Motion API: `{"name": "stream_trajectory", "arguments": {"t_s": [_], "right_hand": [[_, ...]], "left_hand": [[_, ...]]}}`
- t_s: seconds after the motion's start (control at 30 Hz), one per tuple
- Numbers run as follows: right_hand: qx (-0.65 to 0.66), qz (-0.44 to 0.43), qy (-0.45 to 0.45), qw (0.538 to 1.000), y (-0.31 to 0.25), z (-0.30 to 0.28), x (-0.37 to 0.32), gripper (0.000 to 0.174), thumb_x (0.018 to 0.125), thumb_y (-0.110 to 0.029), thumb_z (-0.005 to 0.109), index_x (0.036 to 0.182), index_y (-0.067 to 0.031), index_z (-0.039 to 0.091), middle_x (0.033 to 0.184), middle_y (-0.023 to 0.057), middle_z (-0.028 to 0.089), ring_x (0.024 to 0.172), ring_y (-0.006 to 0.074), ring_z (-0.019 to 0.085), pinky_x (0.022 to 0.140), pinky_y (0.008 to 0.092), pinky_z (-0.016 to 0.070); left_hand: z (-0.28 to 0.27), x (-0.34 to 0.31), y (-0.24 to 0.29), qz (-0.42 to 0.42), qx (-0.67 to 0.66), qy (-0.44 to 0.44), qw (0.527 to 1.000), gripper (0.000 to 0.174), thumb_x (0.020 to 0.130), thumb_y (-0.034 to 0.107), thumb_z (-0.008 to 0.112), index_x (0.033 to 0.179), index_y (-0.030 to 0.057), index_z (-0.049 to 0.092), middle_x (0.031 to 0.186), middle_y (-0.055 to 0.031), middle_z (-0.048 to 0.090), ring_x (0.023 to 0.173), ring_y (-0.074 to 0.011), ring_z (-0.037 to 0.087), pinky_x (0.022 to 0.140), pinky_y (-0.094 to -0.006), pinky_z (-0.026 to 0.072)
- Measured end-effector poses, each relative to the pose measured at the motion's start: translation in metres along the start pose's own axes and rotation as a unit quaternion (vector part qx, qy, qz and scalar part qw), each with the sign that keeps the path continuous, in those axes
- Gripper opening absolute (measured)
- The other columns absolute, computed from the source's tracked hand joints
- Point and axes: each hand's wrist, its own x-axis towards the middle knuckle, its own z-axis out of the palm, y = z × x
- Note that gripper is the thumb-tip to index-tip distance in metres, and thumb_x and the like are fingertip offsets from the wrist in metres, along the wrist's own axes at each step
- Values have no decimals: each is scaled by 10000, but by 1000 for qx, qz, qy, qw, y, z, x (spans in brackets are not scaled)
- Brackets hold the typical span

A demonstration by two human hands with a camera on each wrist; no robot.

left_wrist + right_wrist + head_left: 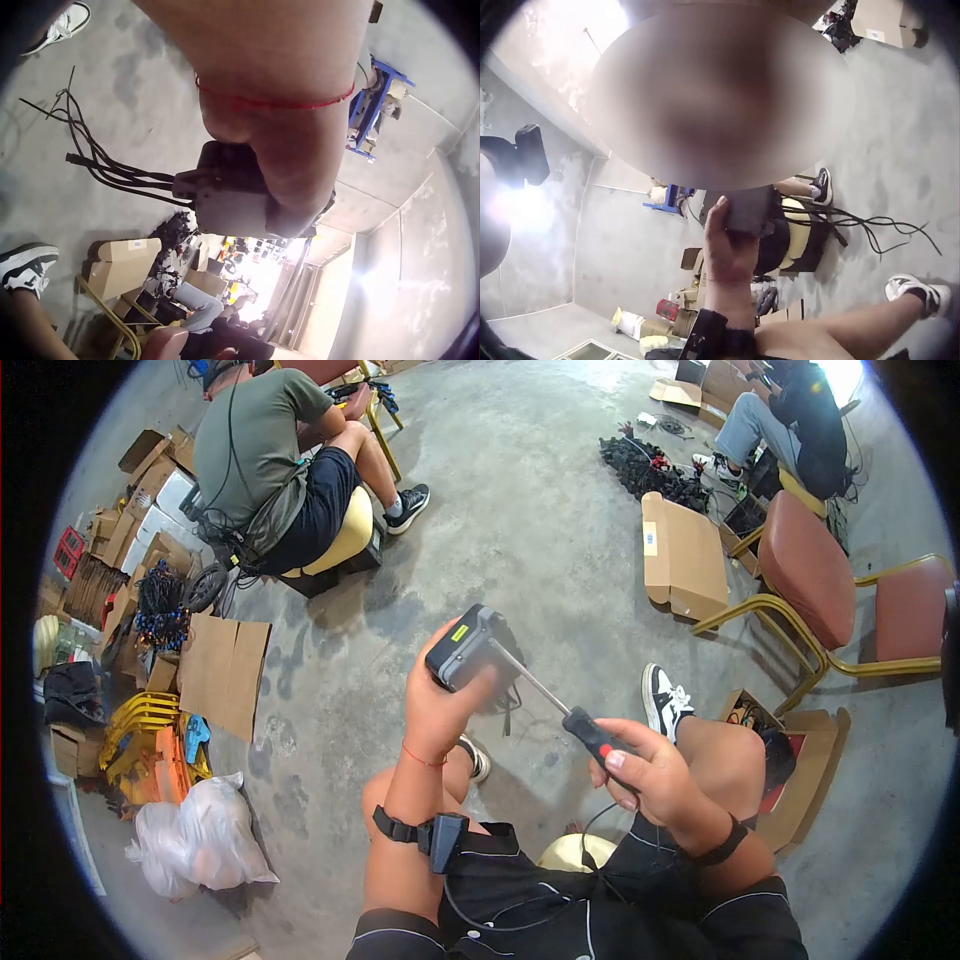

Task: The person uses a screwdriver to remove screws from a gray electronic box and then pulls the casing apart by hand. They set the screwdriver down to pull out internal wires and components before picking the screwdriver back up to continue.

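A dark box-shaped device [468, 645] with a yellow label is gripped in my left hand [440, 705], fingers round its side and thumb across it. Black cables trail from the device [232, 210] in the left wrist view, where the left hand [289, 165] covers part of it. My right hand [650, 770] holds a screwdriver [590, 733] by its black and red handle, the metal shaft slanting up to the device's face. Whether the tip touches it, I cannot tell. The right wrist view shows the left hand [731, 259] on the device [748, 212]; a blur hides much there.
Two seated people are ahead, one at the left [260, 470] and one at the right [790, 430]. Red chairs [805, 570] and an open carton [810, 780] stand at the right. Flattened cardboard [222, 675], cables and white bags [215, 835] lie at the left.
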Motion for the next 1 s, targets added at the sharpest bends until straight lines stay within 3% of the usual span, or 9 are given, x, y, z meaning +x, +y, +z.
{"name": "stream_trajectory", "arguments": {"t_s": [0.57, 0.77, 0.83, 1.0], "right_hand": [[-26, 32, 19, 999, -23, -14, -3, 443, 966, -157, 614, 1358, 29, 525, 859, 80, 632, 530, 51, 418, 481, 203, 338], [-26, 61, 14, 998, -32, -17, -2, 500, 933, -281, 577, 1306, 51, 547, 776, 97, 593, 485, 73, 420, 458, 218, 338], [26, 104, -15, 994, -33, -21, 1, 483, 960, -308, 507, 1277, 52, 559, 716, 67, 571, 447, 70, 402, 424, 214, 321], [160, 132, -66, 976, -21, -33, 7, 457, 1001, -312, 491, 1278, 39, 585, 716, 61, 568, 436, 68, 390, 401, 205, 296]], "left_hand": [[11, -2, 9, 2, 43, -17, 999, 596, 766, -33, 767, 1324, 13, 562, 1163, -68, 678, 1014, -135, 657, 872, -278, 542], [4, -1, -3, 35, 107, -18, 993, 632, 746, -63, 739, 1345, 46, 570, 1179, -64, 671, 1040, -135, 651, 893, -270, 524], [2, 0, -3, 50, 96, -21, 994, 641, 742, -70, 732, 1350, 53, 570, 1185, -63, 668, 1052, -136, 647, 903, -269, 519], [2, -4, 2, 41, 97, -28, 994, 651, 754, -70, 740, 1365, 71, 567, 1215, -67, 655, 1071, -135, 637, 916, -277, 517]]}}
